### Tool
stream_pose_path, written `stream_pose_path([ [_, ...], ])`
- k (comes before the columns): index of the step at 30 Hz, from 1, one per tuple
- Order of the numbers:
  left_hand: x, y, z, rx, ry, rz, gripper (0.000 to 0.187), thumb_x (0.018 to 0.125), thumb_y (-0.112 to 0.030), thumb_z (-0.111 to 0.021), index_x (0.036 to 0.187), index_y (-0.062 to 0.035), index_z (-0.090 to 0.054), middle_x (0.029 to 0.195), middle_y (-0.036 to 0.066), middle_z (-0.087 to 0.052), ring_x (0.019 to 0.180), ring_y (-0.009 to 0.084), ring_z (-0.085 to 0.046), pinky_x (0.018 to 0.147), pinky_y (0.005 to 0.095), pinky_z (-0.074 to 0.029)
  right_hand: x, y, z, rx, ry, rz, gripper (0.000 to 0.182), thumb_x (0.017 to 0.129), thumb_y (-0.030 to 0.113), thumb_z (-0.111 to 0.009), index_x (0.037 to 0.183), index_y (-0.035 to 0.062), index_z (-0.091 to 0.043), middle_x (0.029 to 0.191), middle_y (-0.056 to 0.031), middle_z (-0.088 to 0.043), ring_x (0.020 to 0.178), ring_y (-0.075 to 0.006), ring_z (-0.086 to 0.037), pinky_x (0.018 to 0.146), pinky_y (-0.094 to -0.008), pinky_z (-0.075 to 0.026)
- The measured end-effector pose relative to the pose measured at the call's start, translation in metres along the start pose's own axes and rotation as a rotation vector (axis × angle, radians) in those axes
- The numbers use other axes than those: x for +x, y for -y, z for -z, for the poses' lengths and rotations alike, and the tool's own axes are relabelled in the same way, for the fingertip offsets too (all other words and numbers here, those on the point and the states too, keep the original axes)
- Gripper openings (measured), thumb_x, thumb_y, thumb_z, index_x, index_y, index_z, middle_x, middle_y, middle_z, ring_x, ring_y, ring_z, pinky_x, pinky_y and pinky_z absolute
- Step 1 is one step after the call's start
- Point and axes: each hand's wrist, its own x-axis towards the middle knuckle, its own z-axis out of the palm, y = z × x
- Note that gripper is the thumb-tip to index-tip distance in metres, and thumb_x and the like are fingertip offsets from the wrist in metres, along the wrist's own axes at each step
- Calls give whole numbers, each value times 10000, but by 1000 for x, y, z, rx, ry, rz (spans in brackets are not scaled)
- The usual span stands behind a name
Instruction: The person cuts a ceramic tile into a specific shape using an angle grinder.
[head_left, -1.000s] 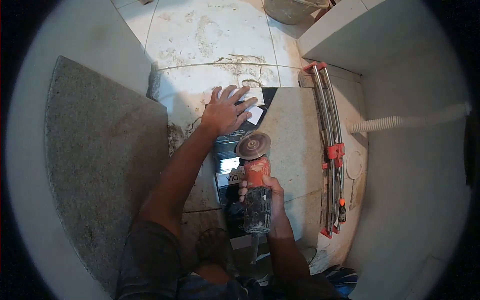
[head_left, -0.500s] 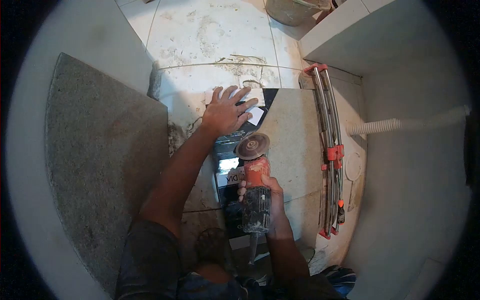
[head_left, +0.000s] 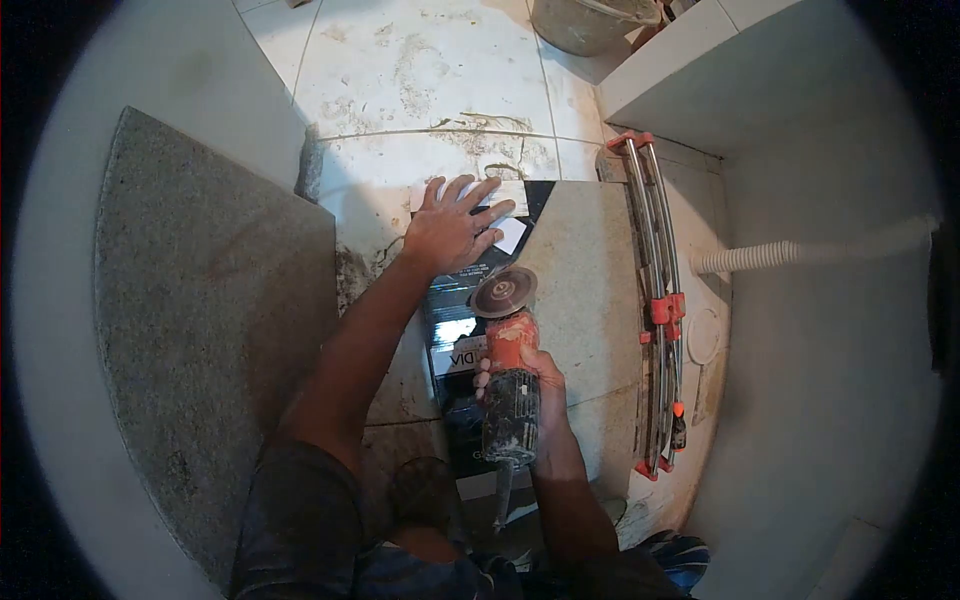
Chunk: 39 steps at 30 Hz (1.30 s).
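My right hand [head_left: 547, 385] is wrapped round the dusty body of an angle grinder [head_left: 514, 345], red at the head and black at the handle end. Its cutting disc [head_left: 503, 291] points away from me, over the border between a black printed box [head_left: 455, 335] and a beige tile [head_left: 590, 270]. My left hand [head_left: 447, 232] lies flat with fingers spread on the far end of the box, partly covering a white label [head_left: 511, 235]. The tile's edge slants across the box. The grinder's cord end [head_left: 502, 500] hangs toward me.
A manual tile cutter [head_left: 655, 300] with two metal rails stands right of the tile. A corrugated hose [head_left: 750, 256] leaves the right wall. On the left is a grey stone slab [head_left: 210, 310]. A bucket [head_left: 590, 25] sits on the dusty floor [head_left: 420, 70] at the far side.
The view has shifted very slightly. Both hands keep their places, the left flat on the box and the right round the angle grinder.
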Motion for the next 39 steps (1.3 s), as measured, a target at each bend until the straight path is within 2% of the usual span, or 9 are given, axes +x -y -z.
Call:
stream_pose_path([
  [3, -1, -1, 2, -53, -15, -3, 482, 1004, -445, -550, 1464, -305, -523, 1589, 61, -415, 1435, 326, -380, 1163, 626, -250, -1, 1, -3, 8, 3, -25, 512, 947, 360, -611, 1278, -13, -499, 1039, -171, -642, 903, -305, -679, 820, -447, -604],
  [9, -2, 1, 1, -66, -28, -5, 486, 999, -444, -561, 1462, -304, -524, 1577, 66, -427, 1427, 326, -387, 1155, 622, -259, -1, -1, -4, 10, 7, -1, 503, 946, 349, -613, 1286, -3, -497, 1038, -172, -641, 900, -300, -681, 829, -434, -609],
  [13, -3, 3, 0, -58, -44, -12, 484, 1000, -440, -560, 1462, -298, -526, 1572, 66, -431, 1422, 324, -390, 1155, 610, -265, -13, 2, 3, -31, 23, 3, 528, 925, 343, -629, 1294, -15, -505, 1037, -171, -642, 902, -298, -678, 838, -433, -609],
  [15, -3, 3, -2, -27, -61, -13, 464, 1018, -474, -513, 1453, -315, -544, 1577, 29, -437, 1432, 291, -384, 1148, 587, -272, -19, 8, 7, -21, 21, -15, 540, 916, 341, -638, 1297, -21, -511, 1033, -170, -644, 905, -297, -678, 841, -434, -609],
  [18, -2, 3, -3, -27, -57, -6, 462, 1014, -472, -518, 1450, -320, -546, 1581, 27, -432, 1430, 287, -388, 1147, 586, -276, -27, 23, 7, -136, -10, -18, 561, 893, 343, -666, 1289, -31, -530, 1026, -165, -664, 891, -290, -696, 825, -429, -617],
  [20, -3, 4, -4, -32, -73, -11, 461, 1012, -471, -521, 1447, -321, -548, 1580, 26, -432, 1428, 286, -390, 1146, 586, -278, -26, 36, 10, -279, 33, -78, 541, 879, 322, -687, 1264, -32, -550, 1020, -160, -685, 868, -276, -716, 800, -420, -626],
  [24, -4, 5, -6, -31, -94, -24, 458, 1015, -475, -518, 1445, -322, -549, 1576, 27, -432, 1429, 285, -389, 1147, 589, -282, -24, 51, 22, -269, -15, -144, 518, 873, 291, -694, 1256, -26, -551, 1027, -160, -696, 844, -268, -728, 784, -417, -631],
  [34, -3, 4, -4, -19, -56, -13, 453, 1026, -461, -505, 1455, -319, -536, 1572, 30, -431, 1436, 289, -374, 1153, 594, -273, -9, 67, 26, -448, -69, -184, 510, 849, 270, -725, 1246, -1, -554, 1002, -167, -700, 817, -273, -731, 757, -411, -629],
  [39, -3, 3, -2, -36, -7, -12, 477, 1030, -417, -513, 1497, -325, -494, 1603, 56, -394, 1443, 321, -370, 1163, 588, -258, -6, 66, 23, -468, -76, -171, 511, 832, 257, -742, 1236, 7, -553, 990, -168, -704, 816, -277, -731, 749, -404, -628],
])
